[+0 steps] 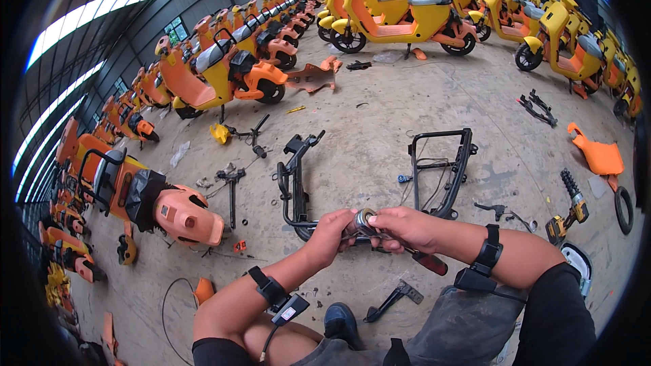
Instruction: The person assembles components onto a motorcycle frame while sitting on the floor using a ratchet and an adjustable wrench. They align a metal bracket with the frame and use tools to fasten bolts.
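My left hand (330,233) and my right hand (405,227) meet in front of me around a small round metal part (364,219) with a ring-shaped end. My left hand's fingers pinch it from the left. My right hand grips it from the right and also holds a tool with a dark red handle (431,263) that sticks out below the palm. Both wrists carry black strap-on devices. Just beyond the hands a black scooter frame (296,183) lies on the concrete floor.
A black rear rack frame (444,166) lies to the right of the frame. A laid-over orange scooter (159,207) is at left. A cordless power tool (568,213), orange panel (597,154), tyre (624,209) at right. Rows of yellow-orange scooters (407,17) line the hall.
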Available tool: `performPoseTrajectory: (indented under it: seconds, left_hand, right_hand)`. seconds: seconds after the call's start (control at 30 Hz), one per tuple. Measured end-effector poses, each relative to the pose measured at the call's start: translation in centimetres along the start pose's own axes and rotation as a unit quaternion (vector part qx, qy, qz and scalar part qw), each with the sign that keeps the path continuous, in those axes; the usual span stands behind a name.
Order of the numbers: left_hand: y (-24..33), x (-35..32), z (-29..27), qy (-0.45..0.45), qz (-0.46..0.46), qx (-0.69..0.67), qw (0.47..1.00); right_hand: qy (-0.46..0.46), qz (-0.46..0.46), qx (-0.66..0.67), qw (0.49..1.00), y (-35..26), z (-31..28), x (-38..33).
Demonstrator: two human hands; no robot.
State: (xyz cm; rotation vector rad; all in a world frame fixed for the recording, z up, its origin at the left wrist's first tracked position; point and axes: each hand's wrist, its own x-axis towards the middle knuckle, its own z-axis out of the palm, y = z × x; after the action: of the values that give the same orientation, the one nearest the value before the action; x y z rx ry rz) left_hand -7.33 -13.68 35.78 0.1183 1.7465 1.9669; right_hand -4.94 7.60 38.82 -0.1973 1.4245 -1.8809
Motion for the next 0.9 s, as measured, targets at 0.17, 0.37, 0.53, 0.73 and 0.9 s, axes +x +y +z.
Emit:
performPoseTrajectory:
  seconds: [0.17, 0.37, 0.53, 0.73, 0.9]
  left_hand:
    - [0.3, 0.1, 1.0, 0.033, -0.005, -0.030, 0.999]
    - [0.8, 0.2, 1.4, 0.046, -0.016, -0.025, 0.999]
    - [1.5, 0.1, 1.3, -0.047, -0.018, -0.017, 0.999]
    - [1.2, 0.0, 1.4, -0.036, 0.092, 0.166, 0.981]
    - [0.4, 0.4, 1.7, 0.092, 0.332, 0.511, 0.788]
  right_hand:
    - [0.034, 0.018, 0.012, 0.999, -1.3, 0.0, -0.5]
    - [0.065, 0.008, 0.016, 0.998, -1.7, -0.7, -0.3]
    - [0.086, -0.011, 0.050, 0.995, -1.7, -1.7, -0.2]
    - [0.111, 0.017, 0.064, 0.992, -2.0, -1.4, -0.5]
    - [0.122, 0.039, 0.097, 0.987, -1.5, -1.1, -0.1]
